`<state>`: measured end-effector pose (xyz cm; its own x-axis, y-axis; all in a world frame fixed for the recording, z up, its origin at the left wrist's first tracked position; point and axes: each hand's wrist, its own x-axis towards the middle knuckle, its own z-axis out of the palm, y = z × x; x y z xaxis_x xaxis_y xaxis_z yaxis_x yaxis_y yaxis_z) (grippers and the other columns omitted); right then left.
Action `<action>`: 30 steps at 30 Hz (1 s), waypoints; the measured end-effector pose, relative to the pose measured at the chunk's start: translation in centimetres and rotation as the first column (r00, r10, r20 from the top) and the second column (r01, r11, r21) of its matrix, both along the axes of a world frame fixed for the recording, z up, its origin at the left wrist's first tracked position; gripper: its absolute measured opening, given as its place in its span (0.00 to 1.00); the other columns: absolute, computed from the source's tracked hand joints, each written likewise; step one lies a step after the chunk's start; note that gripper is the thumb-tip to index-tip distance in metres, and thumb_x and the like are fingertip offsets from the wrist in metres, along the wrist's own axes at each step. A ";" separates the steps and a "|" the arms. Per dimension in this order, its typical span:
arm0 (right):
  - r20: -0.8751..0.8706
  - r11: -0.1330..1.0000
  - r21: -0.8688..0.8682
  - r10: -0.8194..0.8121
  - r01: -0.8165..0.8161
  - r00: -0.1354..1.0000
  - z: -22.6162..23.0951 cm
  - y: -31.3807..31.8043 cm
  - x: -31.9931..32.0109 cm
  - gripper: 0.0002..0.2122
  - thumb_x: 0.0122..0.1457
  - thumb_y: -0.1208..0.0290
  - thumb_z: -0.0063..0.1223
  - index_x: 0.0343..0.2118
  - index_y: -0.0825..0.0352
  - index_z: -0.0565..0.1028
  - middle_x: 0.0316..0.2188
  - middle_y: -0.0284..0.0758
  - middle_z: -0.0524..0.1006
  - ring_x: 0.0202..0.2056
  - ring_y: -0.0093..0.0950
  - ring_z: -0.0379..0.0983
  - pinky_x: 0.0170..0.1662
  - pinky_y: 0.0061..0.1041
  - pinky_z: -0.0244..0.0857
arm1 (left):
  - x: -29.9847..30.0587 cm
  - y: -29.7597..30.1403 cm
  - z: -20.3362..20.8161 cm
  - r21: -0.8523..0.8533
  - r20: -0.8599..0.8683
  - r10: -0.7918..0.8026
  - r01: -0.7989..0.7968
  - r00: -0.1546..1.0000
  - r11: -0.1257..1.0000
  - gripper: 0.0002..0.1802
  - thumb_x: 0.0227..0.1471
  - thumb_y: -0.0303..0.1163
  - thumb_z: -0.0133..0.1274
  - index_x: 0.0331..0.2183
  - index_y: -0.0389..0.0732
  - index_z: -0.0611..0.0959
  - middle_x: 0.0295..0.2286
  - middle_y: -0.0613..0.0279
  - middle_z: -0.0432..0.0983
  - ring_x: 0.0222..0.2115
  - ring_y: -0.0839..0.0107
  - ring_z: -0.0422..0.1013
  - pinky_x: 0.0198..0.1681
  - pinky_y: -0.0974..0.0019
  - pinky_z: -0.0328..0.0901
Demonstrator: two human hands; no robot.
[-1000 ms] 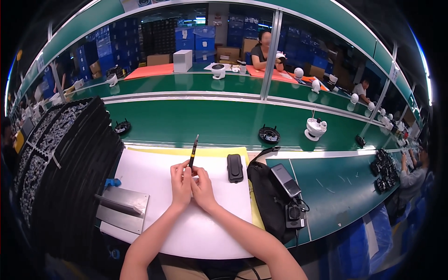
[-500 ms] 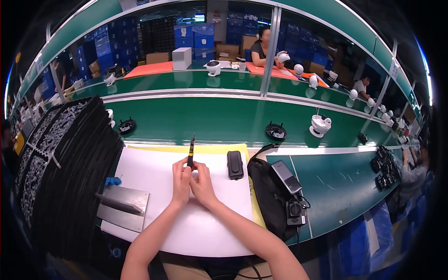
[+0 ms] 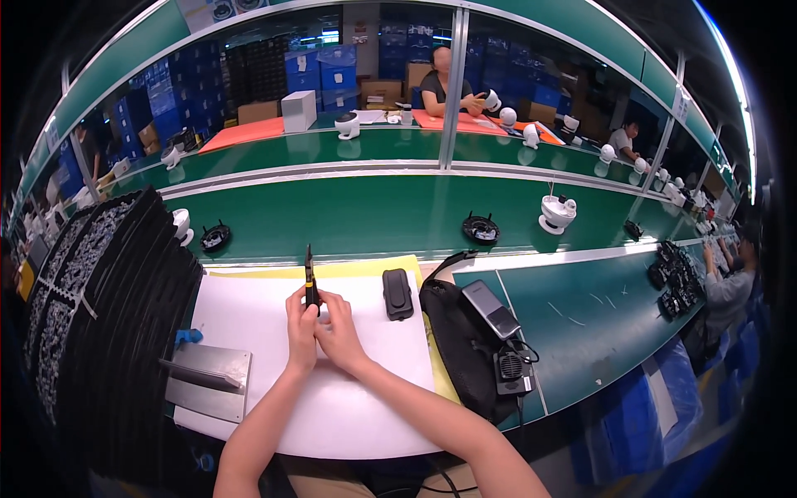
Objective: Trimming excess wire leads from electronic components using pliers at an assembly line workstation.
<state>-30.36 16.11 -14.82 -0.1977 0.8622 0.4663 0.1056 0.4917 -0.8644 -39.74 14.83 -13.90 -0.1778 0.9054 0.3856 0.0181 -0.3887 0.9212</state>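
My left hand [image 3: 300, 332] is closed on a slim black tool [image 3: 310, 286] with a yellow band and a narrow pointed tip. The tip points away from me, over the white sheet [image 3: 374, 415]. My right hand [image 3: 339, 334] meets the left one, its thumb and fingers closed at the tool's lower end, which the fingers partly hide. A black oblong case [image 3: 398, 295] lies to the right of my hands. Left of them sits a metal plate [image 3: 207, 382] with an upright fin, and a small blue piece [image 3: 189, 335] is behind it.
Stacked black trays [image 3: 124, 332] of small parts rise at the left. To the right lie a black pouch [image 3: 457, 357], a grey handheld device [image 3: 490, 309] and a small fan unit [image 3: 513, 373]. The green belt [image 3: 349, 216] carries black round bases [image 3: 481, 230] and a white housing [image 3: 557, 214]. Co-workers sit beyond.
The whole view has shifted, so the scene sits further left. My hands stay together on the tool, which now tilts slightly more to the left. Across the line, a co-worker's white part has moved.
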 end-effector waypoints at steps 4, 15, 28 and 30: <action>-0.005 0.999 0.032 0.013 -0.013 1.000 0.2 -0.3 0.1 0.25 0.53 0.64 0.51 0.53 0.68 0.60 0.49 0.39 0.62 0.49 0.35 0.56 0.45 0.27 0.61 | 0.1 -0.4 0.6 -0.042 0.110 -0.040 0.045 0.993 0.998 0.28 0.52 0.42 0.42 0.50 0.33 0.63 0.42 0.58 0.56 0.41 0.72 0.60 0.41 0.68 0.64; -0.054 0.998 0.064 -0.006 0.010 0.999 0.3 -0.5 -0.4 0.23 0.52 0.67 0.49 0.50 0.70 0.61 0.45 0.41 0.64 0.45 0.37 0.58 0.44 0.27 0.59 | -0.3 -0.7 0.8 -0.091 0.229 -0.068 0.090 0.971 0.992 0.24 0.52 0.37 0.47 0.49 0.38 0.65 0.40 0.55 0.63 0.38 0.72 0.64 0.38 0.70 0.65; -0.012 0.997 0.042 -0.062 0.062 0.998 0.3 -0.1 -0.7 0.17 0.54 0.65 0.52 0.42 0.71 0.68 0.38 0.38 0.68 0.41 0.32 0.62 0.38 0.25 0.63 | -1.1 0.6 -0.6 -0.029 0.173 -0.017 0.022 0.985 0.999 0.18 0.52 0.35 0.49 0.43 0.37 0.72 0.40 0.60 0.60 0.38 0.70 0.65 0.39 0.69 0.65; -0.018 0.998 0.029 -0.058 0.058 0.998 0.4 -0.2 -0.7 0.17 0.53 0.65 0.52 0.42 0.71 0.68 0.38 0.38 0.68 0.41 0.31 0.62 0.38 0.25 0.62 | -1.0 0.5 -0.4 -0.036 0.175 -0.019 0.026 0.984 0.999 0.18 0.52 0.35 0.48 0.43 0.37 0.72 0.40 0.60 0.60 0.38 0.70 0.66 0.39 0.69 0.65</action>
<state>-31.01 15.89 -14.47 -0.1398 0.8580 0.4943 0.1199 0.5102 -0.8517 -40.74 15.35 -14.28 -0.2190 0.9232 0.3158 -0.1526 -0.3521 0.9234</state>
